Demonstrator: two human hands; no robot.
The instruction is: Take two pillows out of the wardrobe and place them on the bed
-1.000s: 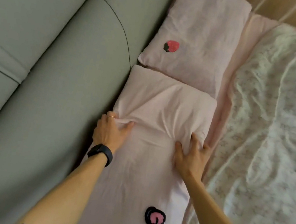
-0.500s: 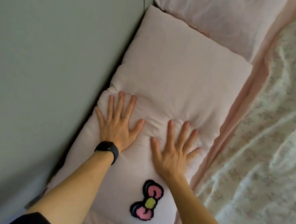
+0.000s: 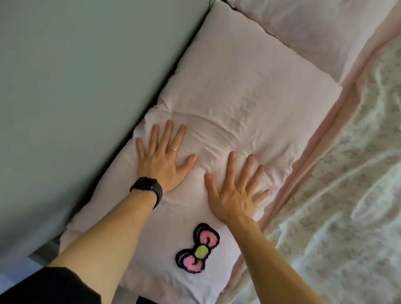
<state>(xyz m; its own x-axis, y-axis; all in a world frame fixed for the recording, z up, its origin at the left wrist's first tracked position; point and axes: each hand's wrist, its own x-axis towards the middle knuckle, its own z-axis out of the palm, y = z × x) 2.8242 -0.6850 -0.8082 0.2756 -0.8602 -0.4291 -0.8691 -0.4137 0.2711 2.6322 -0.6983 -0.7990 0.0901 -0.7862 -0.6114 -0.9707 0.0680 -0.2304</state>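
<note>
Under both palms lies the near pink pillow (image 3: 231, 99), flat on the bed (image 3: 373, 179) against the grey headboard (image 3: 76, 66). Left hand (image 3: 161, 158) and right hand (image 3: 236, 191) both flat, fingers spread, pressing it, gripping nothing. Bow patch (image 3: 197, 248) sits just below the right wrist. Second pillow (image 3: 307, 19) touches its far end, top cut off by the frame. Black watch (image 3: 148, 187) on left wrist.
</note>
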